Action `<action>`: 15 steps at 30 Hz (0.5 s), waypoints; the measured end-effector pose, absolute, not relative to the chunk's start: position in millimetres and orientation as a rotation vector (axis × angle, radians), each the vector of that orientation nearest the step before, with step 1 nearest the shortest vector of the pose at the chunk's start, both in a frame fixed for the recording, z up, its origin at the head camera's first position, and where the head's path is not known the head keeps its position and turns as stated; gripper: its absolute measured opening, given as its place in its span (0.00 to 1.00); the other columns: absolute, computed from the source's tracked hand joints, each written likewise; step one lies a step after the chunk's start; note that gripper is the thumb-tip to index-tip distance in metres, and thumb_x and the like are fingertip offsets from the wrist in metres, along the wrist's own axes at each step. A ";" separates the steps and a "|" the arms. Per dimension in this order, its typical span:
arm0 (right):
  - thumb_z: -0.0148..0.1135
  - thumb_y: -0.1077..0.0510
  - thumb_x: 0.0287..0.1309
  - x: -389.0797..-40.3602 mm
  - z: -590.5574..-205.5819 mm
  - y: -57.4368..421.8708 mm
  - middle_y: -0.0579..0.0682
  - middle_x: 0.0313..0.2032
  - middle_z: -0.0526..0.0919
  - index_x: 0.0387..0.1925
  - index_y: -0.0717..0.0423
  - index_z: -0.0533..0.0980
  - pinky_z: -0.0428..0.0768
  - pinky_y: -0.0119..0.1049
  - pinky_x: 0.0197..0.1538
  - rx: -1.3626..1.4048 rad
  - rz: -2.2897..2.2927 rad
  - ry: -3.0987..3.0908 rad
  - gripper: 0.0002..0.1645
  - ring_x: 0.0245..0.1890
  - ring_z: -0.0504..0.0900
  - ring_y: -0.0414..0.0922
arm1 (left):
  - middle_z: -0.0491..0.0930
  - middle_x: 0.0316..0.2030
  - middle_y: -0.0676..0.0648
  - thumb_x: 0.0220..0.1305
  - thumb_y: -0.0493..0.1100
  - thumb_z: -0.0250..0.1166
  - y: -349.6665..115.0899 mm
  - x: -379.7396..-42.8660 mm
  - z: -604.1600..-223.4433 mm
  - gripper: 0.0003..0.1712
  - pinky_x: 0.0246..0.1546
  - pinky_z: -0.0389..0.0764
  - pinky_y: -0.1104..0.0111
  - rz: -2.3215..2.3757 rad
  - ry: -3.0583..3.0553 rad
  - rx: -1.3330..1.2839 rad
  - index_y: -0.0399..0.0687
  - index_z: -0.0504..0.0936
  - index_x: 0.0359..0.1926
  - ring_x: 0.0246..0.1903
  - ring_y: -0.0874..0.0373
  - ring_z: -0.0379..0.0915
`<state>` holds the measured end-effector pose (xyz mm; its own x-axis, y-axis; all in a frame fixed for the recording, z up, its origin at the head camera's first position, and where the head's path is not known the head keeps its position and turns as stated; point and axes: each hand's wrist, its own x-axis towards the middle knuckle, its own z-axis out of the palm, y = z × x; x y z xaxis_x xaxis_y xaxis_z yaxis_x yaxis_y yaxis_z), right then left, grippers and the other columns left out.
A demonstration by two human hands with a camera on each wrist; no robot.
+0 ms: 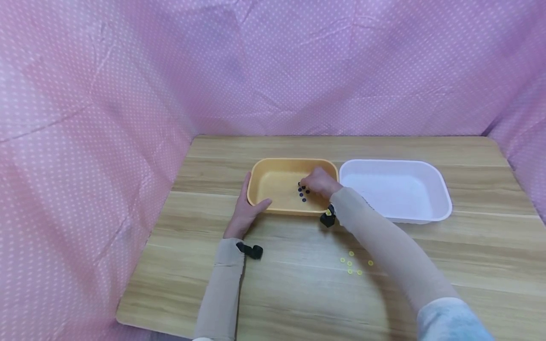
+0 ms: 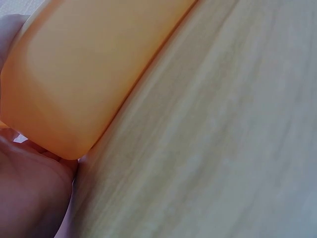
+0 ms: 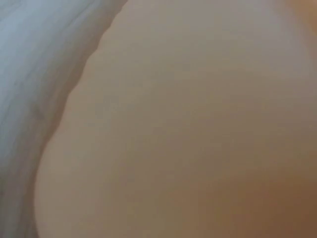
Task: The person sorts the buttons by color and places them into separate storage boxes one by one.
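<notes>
A yellow-orange tray (image 1: 281,211) stands on the table, and my left hand (image 1: 245,212) holds its near left corner. The thumb lies over the front rim and the fingers run along the outer left side. In the left wrist view the palm (image 2: 32,183) is close against the tray's rounded corner (image 2: 69,124). My right hand (image 1: 321,183) reaches down into the tray's right part, over several small dark round pieces (image 1: 300,190). Its fingertips are largely hidden, and I cannot tell whether they pinch a piece. The right wrist view is filled by blurred hand.
Right beside the yellow-orange tray stands a white tray (image 1: 394,187). Several small yellow rings (image 1: 359,272) lie on the wooden table (image 1: 294,289), near my right forearm. A pink dotted cloth (image 1: 277,71) hangs behind the table and at both sides.
</notes>
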<state>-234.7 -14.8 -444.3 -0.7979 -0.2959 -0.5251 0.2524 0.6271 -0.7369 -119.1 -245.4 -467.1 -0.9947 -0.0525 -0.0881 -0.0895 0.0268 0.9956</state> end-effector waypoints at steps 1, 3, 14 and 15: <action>0.59 0.57 0.59 -234.5 -443.8 -14.3 0.43 0.11 0.63 0.14 0.50 0.63 0.60 0.32 0.16 -0.036 -1.132 2.222 0.21 0.11 0.61 0.40 | 0.47 0.75 0.52 0.54 0.38 0.74 -245.5 -119.2 -467.2 0.61 0.70 0.53 0.62 2.170 2.232 -0.151 0.60 0.43 0.78 0.71 0.50 0.49; 0.59 0.57 0.60 -234.4 -443.2 -13.3 0.43 0.11 0.62 0.13 0.50 0.63 0.60 0.32 0.15 -0.043 -1.127 2.224 0.22 0.11 0.61 0.40 | 0.47 0.75 0.51 0.54 0.39 0.74 -245.6 -119.3 -467.4 0.61 0.70 0.52 0.62 2.170 2.238 -0.143 0.60 0.43 0.78 0.71 0.50 0.49; 0.58 0.56 0.59 -232.7 -440.4 -13.1 0.42 0.10 0.63 0.13 0.49 0.62 0.60 0.32 0.15 -0.005 -1.177 2.224 0.22 0.11 0.60 0.40 | 0.46 0.75 0.51 0.54 0.37 0.74 -244.9 -118.7 -466.3 0.61 0.70 0.53 0.61 2.192 2.209 -0.154 0.59 0.42 0.78 0.70 0.50 0.50; 0.57 0.56 0.60 -232.1 -438.8 -13.1 0.43 0.11 0.63 0.13 0.49 0.62 0.60 0.33 0.15 -0.008 -1.186 2.220 0.22 0.11 0.60 0.40 | 0.47 0.75 0.51 0.54 0.37 0.74 -245.0 -118.4 -465.8 0.61 0.69 0.53 0.62 2.190 2.209 -0.159 0.59 0.42 0.78 0.70 0.50 0.50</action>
<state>-232.1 -13.1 -438.8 -0.8114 -0.2808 -0.5127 0.2701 0.5977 -0.7549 -118.4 -245.0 -465.8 -0.9944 -0.0537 -0.0910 -0.0914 0.0062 0.9958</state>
